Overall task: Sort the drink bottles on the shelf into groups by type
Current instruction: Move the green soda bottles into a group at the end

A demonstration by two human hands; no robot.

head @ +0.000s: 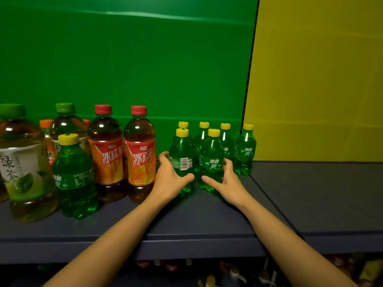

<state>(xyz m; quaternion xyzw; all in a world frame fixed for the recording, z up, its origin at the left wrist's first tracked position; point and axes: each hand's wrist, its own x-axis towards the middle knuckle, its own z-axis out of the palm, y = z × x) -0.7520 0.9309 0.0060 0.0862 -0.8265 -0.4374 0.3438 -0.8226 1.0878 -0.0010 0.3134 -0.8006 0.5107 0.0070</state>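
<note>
Drink bottles stand on the shelf (pixel 186 220), and your sorting looks partly done. Six little green soda bottles (pixel 244 154) with yellow caps stand close together in the middle. Your left hand (pixel 172 177) wraps round the near left soda bottle (pixel 182 160) of that group. Your right hand (pixel 226 179) wraps round the near right soda bottle (pixel 211 162). Two red-cap tea bottles (pixel 141 156) stand side by side to the left. One stray soda bottle (pixel 74 177) stands far left among the green-cap tea bottles (pixel 24 162), so I think it has yet to join its group.
</note>
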